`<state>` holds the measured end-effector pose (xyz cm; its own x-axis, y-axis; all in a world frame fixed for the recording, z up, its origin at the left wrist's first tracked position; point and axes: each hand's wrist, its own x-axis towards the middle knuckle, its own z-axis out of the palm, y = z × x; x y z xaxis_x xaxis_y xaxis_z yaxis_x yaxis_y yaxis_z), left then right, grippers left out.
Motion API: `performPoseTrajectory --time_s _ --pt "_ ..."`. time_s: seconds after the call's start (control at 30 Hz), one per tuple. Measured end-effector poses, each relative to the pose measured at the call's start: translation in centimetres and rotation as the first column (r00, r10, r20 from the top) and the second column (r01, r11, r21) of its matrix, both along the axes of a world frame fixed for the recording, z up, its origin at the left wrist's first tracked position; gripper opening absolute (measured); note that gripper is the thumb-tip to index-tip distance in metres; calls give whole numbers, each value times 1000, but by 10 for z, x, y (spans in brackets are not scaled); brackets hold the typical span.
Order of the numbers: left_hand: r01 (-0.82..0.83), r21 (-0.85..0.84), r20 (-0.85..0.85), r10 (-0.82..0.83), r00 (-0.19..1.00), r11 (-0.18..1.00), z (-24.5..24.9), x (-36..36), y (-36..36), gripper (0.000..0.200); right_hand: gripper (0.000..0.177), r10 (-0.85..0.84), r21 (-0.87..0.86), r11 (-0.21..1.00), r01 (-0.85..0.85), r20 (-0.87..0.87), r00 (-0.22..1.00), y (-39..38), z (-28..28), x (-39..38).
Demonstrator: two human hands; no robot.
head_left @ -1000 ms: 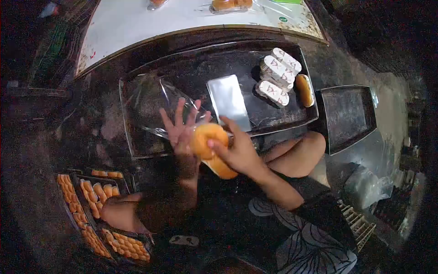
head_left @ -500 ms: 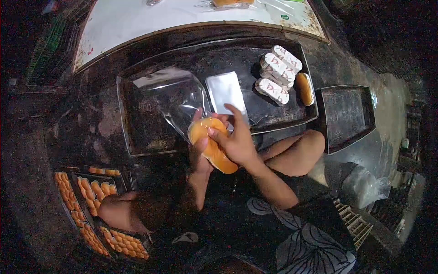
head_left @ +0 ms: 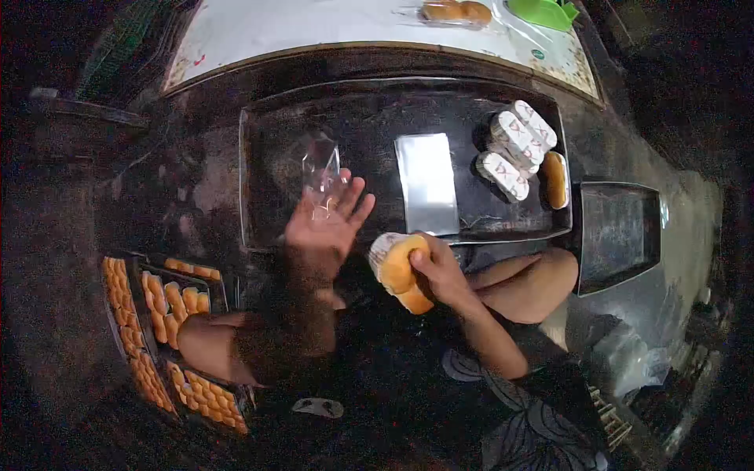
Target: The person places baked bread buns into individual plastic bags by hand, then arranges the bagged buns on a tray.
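Note:
My right hand [head_left: 441, 271] is closed on an orange-brown bun [head_left: 400, 267], its thumb pressed on top, with a white paper liner [head_left: 386, 247] showing at the bun's left side. My left hand [head_left: 330, 224] is apart from the bun, palm up with the fingers spread. A clear plastic bag [head_left: 320, 169] lies over or just beyond its palm and fingers; the hand does not close on it. Between and beyond the hands, a stack of shiny clear sleeves [head_left: 428, 180] lies in the large dark tray [head_left: 243, 180].
Paper liners [head_left: 514, 145] and one bun [head_left: 556, 180] sit at the tray's right end. A smaller tray [head_left: 620, 231] stands further right. Trays of buns [head_left: 208, 400] lie at lower left. A white table [head_left: 314, 23] with packed buns [head_left: 455, 11] and a green object [head_left: 543, 12] is beyond.
My left hand has let go of the bun, moved left and opened. The bun, now in my right hand alone, is tilted differently. The plastic bag has shifted and crumpled, and the view has shifted.

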<state>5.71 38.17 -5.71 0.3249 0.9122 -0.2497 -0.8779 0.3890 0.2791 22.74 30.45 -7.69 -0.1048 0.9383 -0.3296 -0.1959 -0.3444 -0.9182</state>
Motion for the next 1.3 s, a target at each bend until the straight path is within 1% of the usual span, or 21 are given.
performPoseTrajectory --time_s 0.07,0.23,0.3,0.37,0.43,0.47,0.5,0.57,0.7,0.77,0.8,0.83,0.9,0.97,1.03,1.07,1.1,1.17,1.2,1.27,1.3 --pt "30 -110 299 4 954 994 5 13 -5 37 39 132 -61 991 -119 273 953 4 21 4" --pt "-78 -97 307 104 946 992 25 24 -11 41 40 -191 307 951 49 454 870 15 50 0" --pt "-178 21 88 176 980 984 20 26 -12 40 40 -332 569 822 32 434 838 23 61 2" --pt "-195 158 33 193 981 968 23 35 -24 43 50 -310 443 897 14 606 733 38 80 -6" --pt "-206 298 -403 319 858 932 25 46 -27 47 60 -257 262 959 106 658 708 50 86 -11" --pt "-174 221 -426 255 868 960 33 43 -26 50 65 -223 239 966 95 595 772 42 83 -14" --pt "-161 255 -304 237 923 953 28 39 -27 59 71 -180 221 973 71 525 832 32 76 -18" --pt "-115 332 -408 253 877 936 15 47 -36 69 78 -143 209 977 35 526 838 33 65 -16" --pt "-110 313 -495 260 829 944 0 55 -40 79 78 -263 154 964 215 474 840 39 56 -12" --pt "-6 147 -171 31 985 989 1 29 -35 78 70 -202 473 881 -11 397 895 16 32 -13" --pt "19 244 25 -26 999 970 -18 26 -35 73 68 -84 344 938 -52 369 926 5 26 -12" --pt "15 245 24 -22 999 969 -30 30 -40 73 68 -80 344 937 -56 368 926 10 28 -11" --pt "74 166 -245 -32 969 983 -42 56 -68 71 72 -122 82 991 102 293 948 21 38 -9" --pt "-81 110 -220 104 970 991 -40 67 -78 65 70 -108 -78 989 124 188 976 25 42 -13" --pt "-42 118 -533 99 840 992 -63 40 -80 57 68 -189 415 909 -27 471 862 7 13 -23" --pt "116 65 293 -130 947 991 -63 17 -58 47 62 -154 501 847 -177 550 821 0 23 -19" --pt "112 75 294 -129 947 991 -61 23 -63 47 62 -156 508 842 -182 550 820 2 21 -14" --pt "-109 -208 -336 34 941 972 -35 58 -83 45 60 -108 319 936 -148 661 742 4 9 -8" --pt "-62 -290 -411 -66 909 955 -41 71 -89 44 50 -70 255 944 -208 773 631 17 -2 -3" --pt "246 -94 -740 -233 631 965 -65 76 -93 42 18 -225 359 921 -154 810 542 65 -35 17" --pt "448 -37 -869 -251 427 893 -83 76 -90 40 20 -240 347 935 -72 768 594 101 -12 31"
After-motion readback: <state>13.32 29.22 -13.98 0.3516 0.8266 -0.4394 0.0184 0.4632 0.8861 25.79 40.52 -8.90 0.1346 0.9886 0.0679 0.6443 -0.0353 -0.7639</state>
